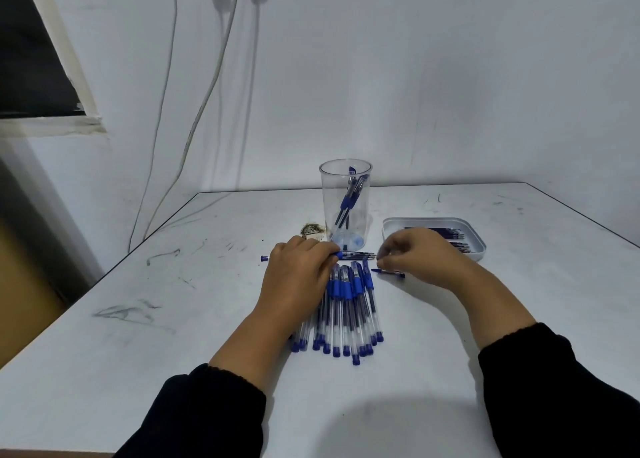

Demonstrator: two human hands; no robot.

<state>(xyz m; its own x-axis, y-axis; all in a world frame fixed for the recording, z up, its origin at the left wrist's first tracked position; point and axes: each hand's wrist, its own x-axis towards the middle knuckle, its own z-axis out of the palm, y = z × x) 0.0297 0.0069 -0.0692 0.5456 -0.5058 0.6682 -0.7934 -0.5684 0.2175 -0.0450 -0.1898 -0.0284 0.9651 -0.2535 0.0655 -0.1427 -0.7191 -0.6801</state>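
Slippage threatens as the left hand [298,279] and right hand [419,257] pinch opposite ends of one pen [358,256], since a skewed push could scatter the pile of pens [346,305].

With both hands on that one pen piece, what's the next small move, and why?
Probably ease the hands together to seat the parts. The left hand and right hand each pinch one end of a thin pen piece, held level just beyond the pen pile. The clear cup already holds a few pens.
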